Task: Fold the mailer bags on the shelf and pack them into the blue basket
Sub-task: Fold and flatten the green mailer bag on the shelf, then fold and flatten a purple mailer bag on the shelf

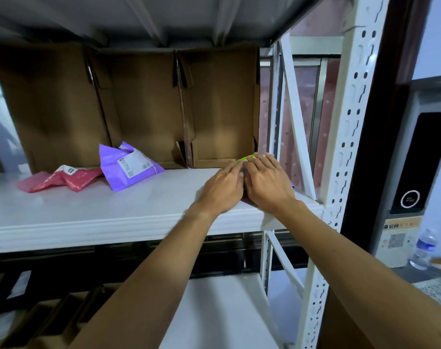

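Both my hands lie side by side on a mailer bag at the right end of the white shelf (88, 212). My left hand (223, 188) and my right hand (266, 182) press down on it with fairly straight fingers. Only a lime-green edge of that bag (244, 158) shows past my fingertips, plus a sliver of purple at the right. Further left on the shelf lie a purple mailer bag (128, 167) with a white label and a crumpled pink mailer bag (63, 181). No blue basket is in view.
Three open brown cardboard boxes (143, 104) stand on their sides along the back of the shelf. A white perforated upright (345, 147) bounds the shelf on the right. A water bottle (424, 248) and a white perforated tray (438, 290) sit at the far right. Boxes fill the lower shelf.
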`<state>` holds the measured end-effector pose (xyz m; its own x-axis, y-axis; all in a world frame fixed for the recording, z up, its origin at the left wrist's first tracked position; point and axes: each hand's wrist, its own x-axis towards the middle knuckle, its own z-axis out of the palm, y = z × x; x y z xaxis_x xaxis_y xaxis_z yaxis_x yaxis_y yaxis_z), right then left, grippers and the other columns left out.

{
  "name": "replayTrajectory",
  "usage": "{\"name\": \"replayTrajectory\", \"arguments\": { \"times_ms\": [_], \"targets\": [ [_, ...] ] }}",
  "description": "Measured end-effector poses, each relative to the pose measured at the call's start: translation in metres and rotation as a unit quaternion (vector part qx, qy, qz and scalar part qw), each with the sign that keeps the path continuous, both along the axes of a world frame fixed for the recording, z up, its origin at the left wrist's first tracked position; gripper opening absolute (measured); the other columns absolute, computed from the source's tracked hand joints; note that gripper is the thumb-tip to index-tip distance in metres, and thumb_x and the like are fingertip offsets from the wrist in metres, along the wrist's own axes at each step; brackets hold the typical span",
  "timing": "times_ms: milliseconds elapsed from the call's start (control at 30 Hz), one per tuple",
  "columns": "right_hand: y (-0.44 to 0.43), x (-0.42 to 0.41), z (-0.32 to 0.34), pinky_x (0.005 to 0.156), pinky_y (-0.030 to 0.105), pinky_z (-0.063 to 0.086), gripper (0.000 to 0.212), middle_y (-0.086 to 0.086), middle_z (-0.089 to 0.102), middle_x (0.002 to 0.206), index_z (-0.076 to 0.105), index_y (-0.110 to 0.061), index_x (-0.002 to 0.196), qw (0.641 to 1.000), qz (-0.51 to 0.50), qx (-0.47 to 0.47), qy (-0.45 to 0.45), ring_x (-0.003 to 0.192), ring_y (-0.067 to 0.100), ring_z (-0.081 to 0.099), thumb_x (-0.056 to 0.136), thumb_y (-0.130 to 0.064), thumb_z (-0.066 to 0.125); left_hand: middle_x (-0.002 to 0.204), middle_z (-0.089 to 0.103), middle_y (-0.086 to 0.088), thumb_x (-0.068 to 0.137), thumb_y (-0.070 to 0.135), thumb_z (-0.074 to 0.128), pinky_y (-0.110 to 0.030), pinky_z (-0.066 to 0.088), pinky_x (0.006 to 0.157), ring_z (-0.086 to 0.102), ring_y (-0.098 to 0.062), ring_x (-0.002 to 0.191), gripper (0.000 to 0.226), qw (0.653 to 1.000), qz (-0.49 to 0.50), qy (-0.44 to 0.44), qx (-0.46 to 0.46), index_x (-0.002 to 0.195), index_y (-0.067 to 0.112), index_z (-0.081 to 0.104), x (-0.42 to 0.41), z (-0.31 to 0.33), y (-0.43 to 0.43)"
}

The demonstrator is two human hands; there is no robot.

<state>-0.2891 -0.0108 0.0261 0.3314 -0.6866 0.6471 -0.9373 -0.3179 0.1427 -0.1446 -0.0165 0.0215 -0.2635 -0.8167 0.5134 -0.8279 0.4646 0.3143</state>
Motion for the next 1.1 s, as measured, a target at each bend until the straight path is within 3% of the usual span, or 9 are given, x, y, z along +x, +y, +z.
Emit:
{"name": "replayTrajectory", "arguments": {
  "times_ms": [133,300,500,633,767,867,967,1100],
  "targets": [
    [0.007,0.009,0.000,0.116,0.046,0.032,0.069,0.017,0.065,0.128,0.065,0.000,0.121,1.000,-0.013,-0.002,-0.010,0.131,0.032,0.053,0.089,-0.044,0.022,0.161,0.034,0.003,0.109,0.039,0.027,-0.041,0.033,0.116,0.036,-0.023,0.146,0.050,0.999,-0.013,-0.024,0.017,0.158,0.029,0.026,0.020,0.002,0.003],
    [0.018,0.057,-0.005,0.113,0.043,0.036,0.060,0.018,0.068,0.121,0.066,0.000,0.117,0.998,-0.021,-0.001,-0.056,0.125,0.032,0.058,0.074,-0.041,0.067,0.161,0.035,0.000,0.108,0.041,0.025,-0.037,0.030,0.116,0.035,-0.025,0.146,0.052,0.998,-0.033,-0.046,0.038,0.159,0.028,0.022,0.062,0.010,0.009],
    [0.024,0.138,-0.012,0.107,0.039,0.040,0.046,0.016,0.065,0.126,0.061,-0.003,0.124,0.989,-0.023,-0.017,-0.146,0.125,0.031,0.055,0.083,-0.024,0.053,0.159,0.038,-0.002,0.108,0.035,0.028,-0.037,0.032,0.117,0.038,-0.024,0.144,0.050,0.995,-0.076,-0.055,0.030,0.157,0.026,0.028,0.132,0.017,0.008],
    [0.022,0.187,-0.016,0.090,0.039,0.044,0.048,0.015,0.062,0.125,0.054,-0.007,0.128,0.969,-0.012,0.062,-0.237,0.116,0.034,0.056,0.085,-0.028,0.064,0.164,0.030,-0.002,0.108,0.031,0.033,-0.034,0.024,0.120,0.027,-0.020,0.150,0.051,0.995,-0.082,-0.056,0.009,0.158,0.021,0.029,0.179,0.018,0.006],
    [0.015,0.217,-0.001,0.101,0.039,0.042,0.057,0.014,0.054,0.140,0.043,-0.010,0.139,0.939,-0.064,0.151,-0.302,0.126,0.034,0.050,0.092,-0.032,0.064,0.166,0.023,-0.004,0.108,0.030,0.035,-0.033,0.021,0.120,0.023,-0.022,0.151,0.052,0.993,-0.072,-0.091,-0.014,0.158,0.021,0.028,0.226,0.022,0.008],
    [0.013,0.242,0.001,0.104,0.041,0.040,0.056,0.011,0.051,0.142,0.040,-0.013,0.142,0.941,-0.061,0.170,-0.286,0.128,0.032,0.048,0.093,-0.031,0.062,0.163,0.030,-0.011,0.106,0.028,0.037,-0.036,0.018,0.122,0.023,-0.025,0.151,0.049,0.992,-0.054,-0.091,-0.075,0.153,0.013,0.040,0.259,0.021,-0.007],
    [0.015,0.250,-0.001,0.105,0.039,0.038,0.055,0.010,0.048,0.145,0.038,-0.014,0.145,0.947,-0.067,0.185,-0.253,0.131,0.030,0.045,0.096,-0.029,0.057,0.152,0.045,-0.021,0.097,0.026,0.033,-0.046,0.027,0.120,0.036,-0.033,0.145,0.051,0.975,-0.015,-0.106,-0.192,0.133,0.002,0.060,0.290,0.012,-0.029],
    [0.013,0.242,-0.001,0.104,0.036,0.038,0.052,0.007,0.051,0.144,0.042,-0.016,0.143,0.936,-0.073,0.208,-0.274,0.130,0.029,0.047,0.096,-0.034,0.057,0.147,0.049,-0.023,0.089,0.014,0.047,-0.048,0.032,0.114,0.043,-0.039,0.137,0.044,0.973,0.045,-0.027,-0.223,0.128,0.002,0.063,0.309,0.008,-0.040]
  ]
}}
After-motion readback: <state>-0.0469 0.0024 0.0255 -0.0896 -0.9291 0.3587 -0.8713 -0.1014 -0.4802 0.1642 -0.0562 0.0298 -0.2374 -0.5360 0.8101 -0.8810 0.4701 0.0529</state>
